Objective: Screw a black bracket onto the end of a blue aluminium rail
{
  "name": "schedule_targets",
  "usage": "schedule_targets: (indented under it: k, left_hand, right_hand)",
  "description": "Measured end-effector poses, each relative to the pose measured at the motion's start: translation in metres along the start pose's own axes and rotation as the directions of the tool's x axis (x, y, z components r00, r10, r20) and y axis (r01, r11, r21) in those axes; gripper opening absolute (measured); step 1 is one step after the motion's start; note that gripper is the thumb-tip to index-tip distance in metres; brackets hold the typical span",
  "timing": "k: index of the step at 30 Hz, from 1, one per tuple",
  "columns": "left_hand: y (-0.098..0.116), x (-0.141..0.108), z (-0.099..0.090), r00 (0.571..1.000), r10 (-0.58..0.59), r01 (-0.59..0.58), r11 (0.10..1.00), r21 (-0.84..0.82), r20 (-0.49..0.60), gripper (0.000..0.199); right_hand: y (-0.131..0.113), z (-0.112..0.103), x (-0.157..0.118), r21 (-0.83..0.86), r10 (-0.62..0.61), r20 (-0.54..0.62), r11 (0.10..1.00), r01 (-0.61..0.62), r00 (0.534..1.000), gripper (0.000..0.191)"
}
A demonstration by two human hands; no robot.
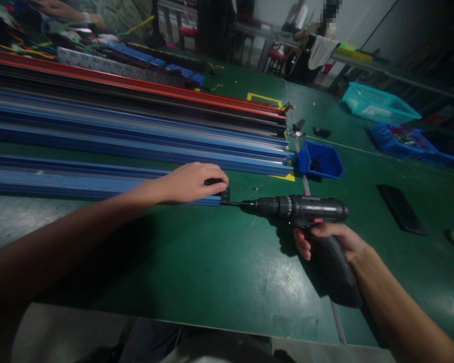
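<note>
My right hand [346,239], right of centre in the frame, is wrapped around the handle of a black cordless drill [314,209], which points toward the left of the frame. Its thin driver bit [235,203] reaches the small black bracket [226,195] at the end of a blue metal profile [60,182]; I cannot tell whether the tip is seated in anything. That profile runs in from the left edge to the middle of the frame, lying on the green tabletop [212,267]. My left hand [189,182] lies over its end, thumb and forefinger curved beside the bracket; I cannot tell whether they pinch it.

Above, from the left edge toward the upper centre, lie more blue profiles [166,146], then black profiles [166,106] and a red profile [166,91]. Just beyond the blue ends, right of centre, stands a blue bin [335,164] with small dark pieces inside. A flat black slab [401,209] lies at the right, and a teal basket [374,108] is at the upper right. A co-worker's hand [62,10] shows at the upper left, near coloured wires.
</note>
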State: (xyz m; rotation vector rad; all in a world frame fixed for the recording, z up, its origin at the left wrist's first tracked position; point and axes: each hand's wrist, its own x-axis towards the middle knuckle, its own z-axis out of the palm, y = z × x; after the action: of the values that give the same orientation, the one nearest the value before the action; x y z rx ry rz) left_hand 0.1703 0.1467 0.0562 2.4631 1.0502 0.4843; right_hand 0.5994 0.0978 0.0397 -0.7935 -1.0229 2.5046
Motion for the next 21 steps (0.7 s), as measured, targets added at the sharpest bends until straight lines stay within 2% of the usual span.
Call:
schedule_targets:
  k: [21]
  left_hand:
    - [0.0003,0.0,-0.0006,1.0,-0.003,0.003,1.0,-0.009,0.006,0.042]
  right_hand:
    - [0.0003,0.0008,0.0011,-0.009,-0.001,0.003,1.0,0.001,1.0,0.028]
